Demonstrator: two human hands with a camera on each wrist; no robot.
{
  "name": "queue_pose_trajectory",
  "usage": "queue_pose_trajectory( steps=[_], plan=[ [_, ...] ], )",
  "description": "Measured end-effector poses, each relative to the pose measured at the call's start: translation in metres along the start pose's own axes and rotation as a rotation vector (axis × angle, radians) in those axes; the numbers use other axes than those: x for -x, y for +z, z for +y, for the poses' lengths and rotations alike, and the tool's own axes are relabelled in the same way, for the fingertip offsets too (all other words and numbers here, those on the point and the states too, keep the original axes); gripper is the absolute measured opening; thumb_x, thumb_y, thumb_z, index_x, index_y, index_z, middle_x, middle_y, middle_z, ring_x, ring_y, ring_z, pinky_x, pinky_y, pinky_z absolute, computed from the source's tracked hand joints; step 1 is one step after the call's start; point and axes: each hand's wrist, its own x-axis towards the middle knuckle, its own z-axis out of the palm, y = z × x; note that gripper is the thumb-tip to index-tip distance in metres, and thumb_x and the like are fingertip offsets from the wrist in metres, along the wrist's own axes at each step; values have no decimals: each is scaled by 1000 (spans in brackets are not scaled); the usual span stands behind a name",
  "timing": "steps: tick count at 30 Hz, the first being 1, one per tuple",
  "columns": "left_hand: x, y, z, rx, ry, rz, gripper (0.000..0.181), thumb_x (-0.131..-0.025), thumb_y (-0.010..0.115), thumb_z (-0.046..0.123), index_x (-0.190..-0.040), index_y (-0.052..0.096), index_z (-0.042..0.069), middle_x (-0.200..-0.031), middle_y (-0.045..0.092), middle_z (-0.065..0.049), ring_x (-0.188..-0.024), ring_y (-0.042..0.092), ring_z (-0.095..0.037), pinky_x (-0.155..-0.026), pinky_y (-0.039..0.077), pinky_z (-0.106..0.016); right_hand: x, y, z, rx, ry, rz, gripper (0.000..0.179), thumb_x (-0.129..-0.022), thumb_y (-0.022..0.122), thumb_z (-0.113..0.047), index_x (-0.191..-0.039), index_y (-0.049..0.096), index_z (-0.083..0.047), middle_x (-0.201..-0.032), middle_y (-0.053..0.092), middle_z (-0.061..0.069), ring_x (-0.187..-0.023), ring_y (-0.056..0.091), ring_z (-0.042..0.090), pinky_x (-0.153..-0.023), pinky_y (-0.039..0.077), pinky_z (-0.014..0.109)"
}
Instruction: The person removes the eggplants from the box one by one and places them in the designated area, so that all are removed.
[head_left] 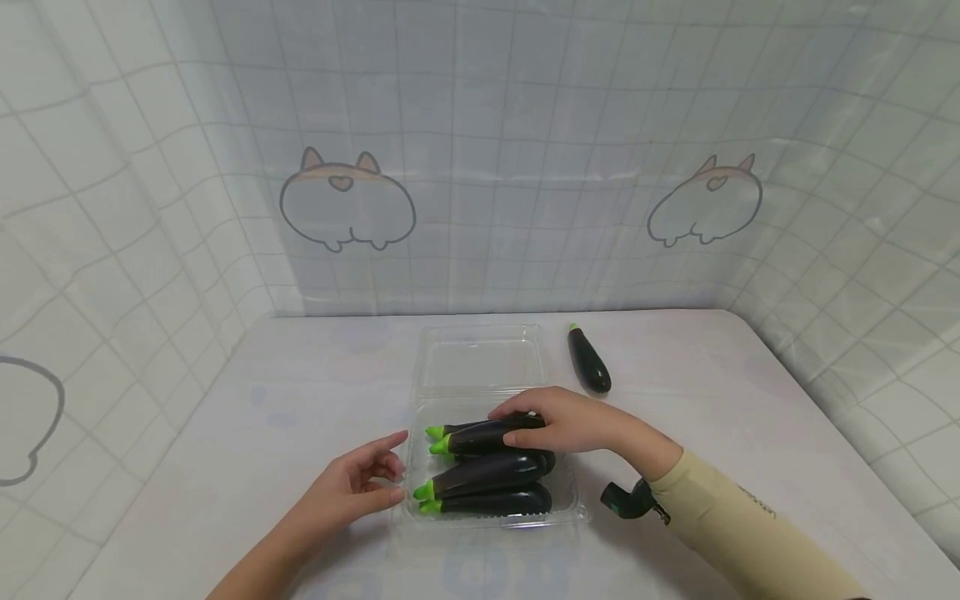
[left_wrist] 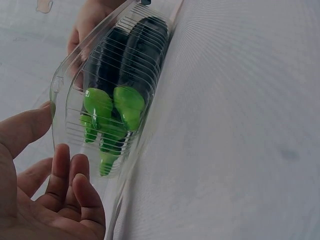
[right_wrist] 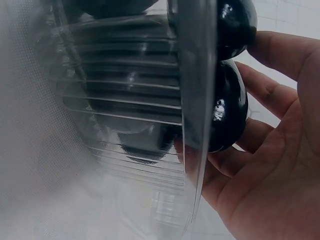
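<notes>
Several dark eggplants (head_left: 491, 472) with bright green stems lie side by side in a clear plastic clamshell container (head_left: 566, 508). My right hand (head_left: 573, 421) reaches over the container's right side and grips an eggplant (head_left: 480, 437) at the back of the pile. In the right wrist view, its fingers (right_wrist: 267, 92) curve around rounded eggplant ends above the rim. Beside the container's left wall is my left hand (head_left: 352, 487), its thumb (left_wrist: 30, 127) at the clear rim and its other fingers loosely bent, holding no eggplant.
The container's lid (head_left: 483, 362) lies folded back, away from me. One more eggplant (head_left: 588, 360) lies on the white table (head_left: 300, 392) behind my right hand. A wrist camera (head_left: 628, 500) hangs under the right sleeve. A grid-patterned curtain (head_left: 525, 167) surrounds the table's back and sides.
</notes>
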Motion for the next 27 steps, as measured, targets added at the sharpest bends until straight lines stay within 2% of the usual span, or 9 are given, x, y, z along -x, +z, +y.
queue_pose_trajectory(
  steps=[5,12,20,25,27],
  plan=[
    [-1,0,1,-4,0,2,69,-89,74,11,-149,40,3,-112,56,-20,-104,58,-31,-83,54,-30,-1,0,-1,45,-30,-9,38,-99,59,-41,-132,63,-22,-129,60,-13,-121,53,7,-102,43,38],
    [-1,-1,1,-8,14,-2,69,-90,73,10,-149,40,3,-112,56,-19,-102,59,-28,-82,54,-30,-3,-2,-2,94,-40,-31,41,-100,59,-35,-138,59,-19,-135,57,-10,-126,51,9,-104,42,37],
    [0,0,1,-8,14,-5,69,-89,74,10,-149,41,3,-111,56,-19,-102,59,-27,-82,54,-30,-5,-6,-10,138,1,-87,38,-100,58,-30,-137,60,-22,-133,58,-12,-123,53,7,-101,43,35],
    [1,0,2,-7,5,-5,69,-89,74,11,-149,41,4,-111,56,-19,-102,60,-27,-82,54,-29,-5,-7,-14,148,12,-87,37,-100,60,-29,-136,61,-23,-130,60,-12,-118,55,4,-99,45,33],
    [1,-1,2,-7,22,-13,68,-90,73,10,-149,40,2,-111,56,-19,-102,59,-27,-82,54,-29,-6,-7,-14,149,9,-81,36,-99,61,-29,-135,62,-23,-129,60,-12,-116,56,4,-98,46,33]
  ],
)
